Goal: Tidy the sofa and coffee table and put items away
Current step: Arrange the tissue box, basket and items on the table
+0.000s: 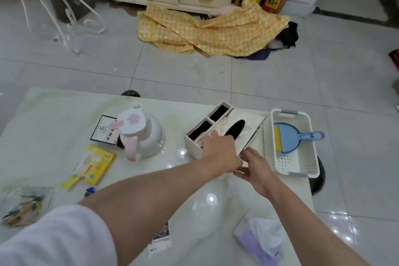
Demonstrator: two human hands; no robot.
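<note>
A cream tissue box organiser [246,124] with two side compartments and an oval slot stands on the glossy white coffee table [54,127]. My left hand [218,150] lies on its top near the slot, fingers spread. My right hand [255,165] grips the box's near right corner, thumb on top and fingers underneath. A white kettle with a pink handle [142,136] stands left of the box. A purple tissue pack [262,239] lies at the near edge.
A white basket [302,164] at the table's right end holds a blue dustpan and yellow brush [287,138]. Yellow packets [97,163], a black-and-white card [104,130] and a clear bag of bits [23,206] lie left. Yellow checked cloth [211,32] covers the floor beyond.
</note>
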